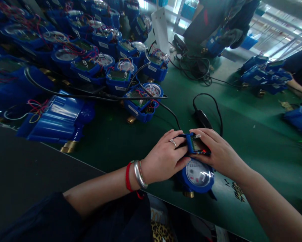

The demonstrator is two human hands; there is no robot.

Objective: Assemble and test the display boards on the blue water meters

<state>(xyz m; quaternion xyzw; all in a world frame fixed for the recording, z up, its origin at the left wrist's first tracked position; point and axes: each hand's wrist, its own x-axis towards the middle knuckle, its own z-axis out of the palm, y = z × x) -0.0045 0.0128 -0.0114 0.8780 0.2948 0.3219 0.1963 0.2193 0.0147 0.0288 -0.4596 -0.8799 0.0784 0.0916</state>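
A blue water meter (198, 174) with a round clear dial lies near the table's front edge. Behind the dial, its blue electronics housing (190, 145) shows a small screen and a lit red light. My left hand (167, 155) grips the housing from the left, fingers curled on its side and thumb near the dial. From the right, my right hand (214, 148) holds the same housing, its fingers over the far edge and right side. The fingertips under the housing are hidden.
Many blue meters (115, 79) with loose wires crowd the left and back. A black cabled device (202, 117) lies behind my hands. Small screws (238, 192) are scattered at right. Another person's gloved hand (230, 37) is at the back, near more meters (265, 75).
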